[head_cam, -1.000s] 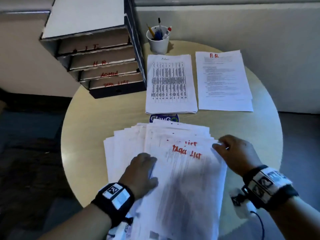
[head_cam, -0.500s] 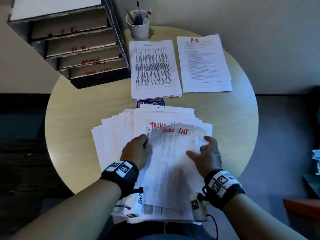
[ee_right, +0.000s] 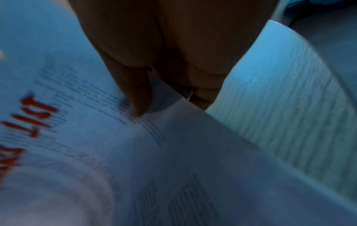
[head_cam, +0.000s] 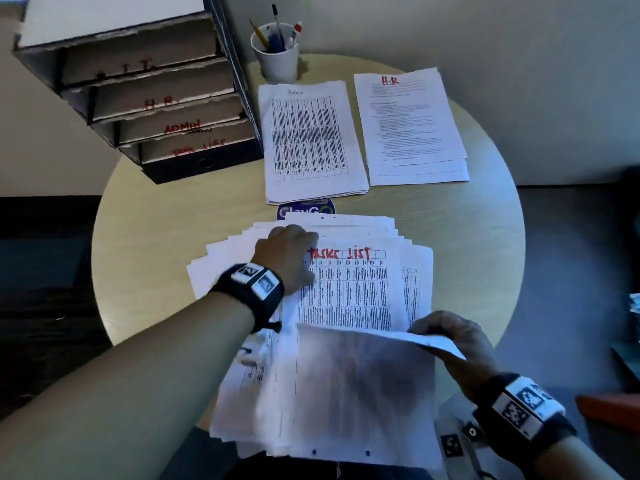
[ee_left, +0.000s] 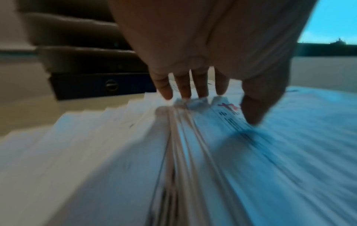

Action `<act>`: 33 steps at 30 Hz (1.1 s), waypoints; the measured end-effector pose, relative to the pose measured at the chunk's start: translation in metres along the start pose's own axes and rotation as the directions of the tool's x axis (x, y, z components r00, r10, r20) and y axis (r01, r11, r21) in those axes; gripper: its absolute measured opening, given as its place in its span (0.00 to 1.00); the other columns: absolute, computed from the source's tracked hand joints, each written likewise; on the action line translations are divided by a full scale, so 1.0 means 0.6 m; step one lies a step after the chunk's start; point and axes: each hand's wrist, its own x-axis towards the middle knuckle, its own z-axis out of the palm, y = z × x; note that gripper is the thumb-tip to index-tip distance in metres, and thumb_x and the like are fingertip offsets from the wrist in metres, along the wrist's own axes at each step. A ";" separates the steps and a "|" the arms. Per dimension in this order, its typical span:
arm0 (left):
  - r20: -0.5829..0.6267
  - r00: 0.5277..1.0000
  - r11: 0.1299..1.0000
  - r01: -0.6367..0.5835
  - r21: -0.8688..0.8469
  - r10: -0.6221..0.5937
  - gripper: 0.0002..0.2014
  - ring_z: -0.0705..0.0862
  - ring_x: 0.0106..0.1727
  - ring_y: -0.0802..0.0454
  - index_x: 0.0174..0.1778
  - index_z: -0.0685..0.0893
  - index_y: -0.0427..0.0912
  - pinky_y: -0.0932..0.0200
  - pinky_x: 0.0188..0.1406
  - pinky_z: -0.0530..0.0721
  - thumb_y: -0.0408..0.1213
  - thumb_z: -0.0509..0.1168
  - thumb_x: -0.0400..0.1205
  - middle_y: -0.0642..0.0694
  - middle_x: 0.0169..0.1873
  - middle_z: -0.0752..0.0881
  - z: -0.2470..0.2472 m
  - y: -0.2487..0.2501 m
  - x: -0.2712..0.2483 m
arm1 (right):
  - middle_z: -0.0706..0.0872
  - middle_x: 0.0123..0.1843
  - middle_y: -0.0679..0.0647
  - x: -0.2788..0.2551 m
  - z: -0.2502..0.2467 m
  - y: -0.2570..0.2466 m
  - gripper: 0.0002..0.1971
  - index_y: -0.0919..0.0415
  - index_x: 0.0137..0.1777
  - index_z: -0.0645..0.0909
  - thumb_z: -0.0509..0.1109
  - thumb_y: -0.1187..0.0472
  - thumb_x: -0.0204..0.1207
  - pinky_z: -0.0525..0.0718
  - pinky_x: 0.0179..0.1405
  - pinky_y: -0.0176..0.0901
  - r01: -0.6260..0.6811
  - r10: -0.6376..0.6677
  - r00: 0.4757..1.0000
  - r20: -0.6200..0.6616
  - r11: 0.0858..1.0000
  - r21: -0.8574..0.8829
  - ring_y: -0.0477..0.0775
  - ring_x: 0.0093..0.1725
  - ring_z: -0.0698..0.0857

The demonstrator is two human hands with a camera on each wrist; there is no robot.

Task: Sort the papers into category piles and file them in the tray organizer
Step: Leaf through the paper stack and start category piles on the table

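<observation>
A fanned stack of papers (head_cam: 235, 258) lies on the near half of the round table (head_cam: 145, 209); its exposed top sheet (head_cam: 349, 289) is headed "Tasks List" in red. My left hand (head_cam: 291, 251) rests on the stack's upper left, its straight fingers (ee_left: 201, 87) touching the sheet edges and the thumb lying on the top sheet. My right hand (head_cam: 446, 336) pinches a sheet (head_cam: 363, 382) by its right edge, peeled back toward me and blurred. The right wrist view shows the thumb on that sheet (ee_right: 173, 152), also marked "List". The tray organizer (head_cam: 156, 98), labelled H.R, ADMIN and Task List, stands far left.
An Admin pile (head_cam: 311, 140) and an H.R pile (head_cam: 408, 126) lie side by side at the back of the table. A white cup of pens (head_cam: 275, 53) stands behind them. A blue sticker (head_cam: 304, 210) peeks out above the fanned stack. Walls close in behind and to the right.
My right hand has drawn the top sheet back toward me, uncovering another Tasks List sheet. My left hand has slid up to the stack's upper left.
</observation>
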 end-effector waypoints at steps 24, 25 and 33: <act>-0.230 0.969 0.892 -0.180 -0.415 0.088 0.18 0.78 0.33 0.52 0.36 0.77 0.47 0.58 0.32 0.75 0.57 0.64 0.83 0.50 0.30 0.80 -0.030 -0.033 -0.046 | 0.84 0.27 0.41 0.091 0.037 -0.082 0.10 0.45 0.29 0.86 0.79 0.59 0.69 0.77 0.32 0.37 0.045 -0.097 0.977 -0.192 0.964 -0.262 0.43 0.30 0.81; -0.211 0.972 0.904 -0.179 -0.389 0.102 0.21 0.78 0.33 0.48 0.36 0.75 0.47 0.55 0.33 0.75 0.61 0.61 0.83 0.49 0.29 0.79 -0.026 -0.038 -0.044 | 0.85 0.28 0.40 0.091 0.032 -0.077 0.10 0.41 0.30 0.86 0.79 0.56 0.68 0.78 0.33 0.39 0.021 -0.085 0.971 -0.224 0.961 -0.276 0.45 0.31 0.81; -0.011 0.997 0.839 -0.072 -0.539 0.078 0.06 0.82 0.47 0.55 0.52 0.84 0.45 0.65 0.45 0.78 0.30 0.70 0.82 0.49 0.46 0.87 -0.001 -0.066 -0.043 | 0.88 0.30 0.37 0.058 -0.013 -0.044 0.10 0.52 0.31 0.88 0.82 0.66 0.67 0.75 0.28 0.24 0.028 -0.078 0.956 -0.283 0.984 -0.176 0.34 0.29 0.81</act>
